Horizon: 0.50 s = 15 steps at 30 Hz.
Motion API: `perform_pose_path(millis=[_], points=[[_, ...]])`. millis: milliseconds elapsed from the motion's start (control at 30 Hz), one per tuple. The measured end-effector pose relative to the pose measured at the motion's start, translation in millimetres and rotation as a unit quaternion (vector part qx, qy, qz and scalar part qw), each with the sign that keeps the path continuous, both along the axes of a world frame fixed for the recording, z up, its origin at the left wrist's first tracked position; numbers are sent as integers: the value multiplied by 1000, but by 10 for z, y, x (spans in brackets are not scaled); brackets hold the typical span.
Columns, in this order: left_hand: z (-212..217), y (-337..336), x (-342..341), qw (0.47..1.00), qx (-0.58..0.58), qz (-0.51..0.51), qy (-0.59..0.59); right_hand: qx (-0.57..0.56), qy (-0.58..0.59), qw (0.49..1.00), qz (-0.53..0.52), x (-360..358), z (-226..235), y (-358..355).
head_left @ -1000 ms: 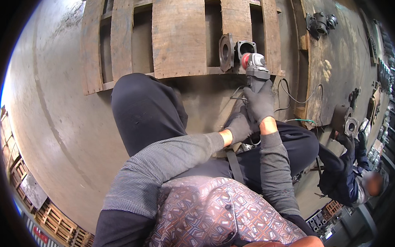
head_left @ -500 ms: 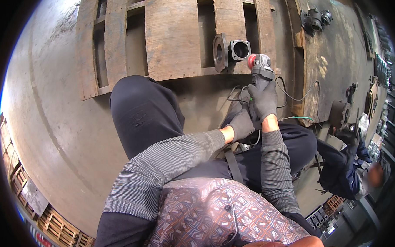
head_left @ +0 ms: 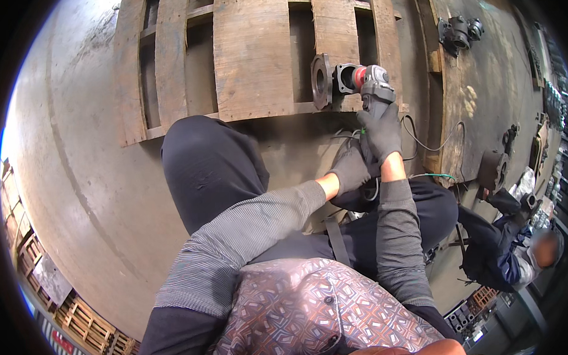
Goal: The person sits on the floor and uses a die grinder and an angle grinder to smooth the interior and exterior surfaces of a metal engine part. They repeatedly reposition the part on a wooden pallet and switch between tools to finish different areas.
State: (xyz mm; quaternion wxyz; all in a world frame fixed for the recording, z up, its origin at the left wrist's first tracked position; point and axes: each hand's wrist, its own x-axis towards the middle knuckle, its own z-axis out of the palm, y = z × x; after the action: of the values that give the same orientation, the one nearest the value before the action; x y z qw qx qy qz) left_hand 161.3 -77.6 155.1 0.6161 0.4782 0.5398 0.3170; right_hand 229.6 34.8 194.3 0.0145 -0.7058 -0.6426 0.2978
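Note:
Both my gloved hands are closed around an angle grinder (head_left: 376, 90) with a grey head and a red piece at its front. My right hand (head_left: 383, 129) wraps the body just behind the head. Lower down, my left hand (head_left: 351, 170) grips the rear part, where the handle is mostly hidden by the glove. The red end sits at the mouth of a dark flanged metal casting (head_left: 344, 79), partly covering its opening; whether they touch I cannot tell. The casting's wide round flange (head_left: 321, 81) faces left, and it rests on a wooden pallet (head_left: 252, 53).
A cable (head_left: 442, 148) loops right of the grinder. Another metal casting (head_left: 459, 32) sits on a wooden surface (head_left: 456, 96) to the right. A co-worker (head_left: 505, 251) is at the lower right beside more castings. Pallets (head_left: 83, 325) stand at the lower left.
The grinder's red end has moved left, from beside the casting's opening to its mouth. My hands have shifted with it, still gripping. The co-worker has moved slightly.

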Motion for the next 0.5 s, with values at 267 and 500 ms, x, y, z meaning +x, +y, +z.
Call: perform_pose_path(millis=[267,500], points=[[9,158,-95,987,116,-28,106,-1,-17,1000,7,-174,-7,183],[-29,21,-27,980,144,139,-5,2,-13,998,63,-304,-7,132]])
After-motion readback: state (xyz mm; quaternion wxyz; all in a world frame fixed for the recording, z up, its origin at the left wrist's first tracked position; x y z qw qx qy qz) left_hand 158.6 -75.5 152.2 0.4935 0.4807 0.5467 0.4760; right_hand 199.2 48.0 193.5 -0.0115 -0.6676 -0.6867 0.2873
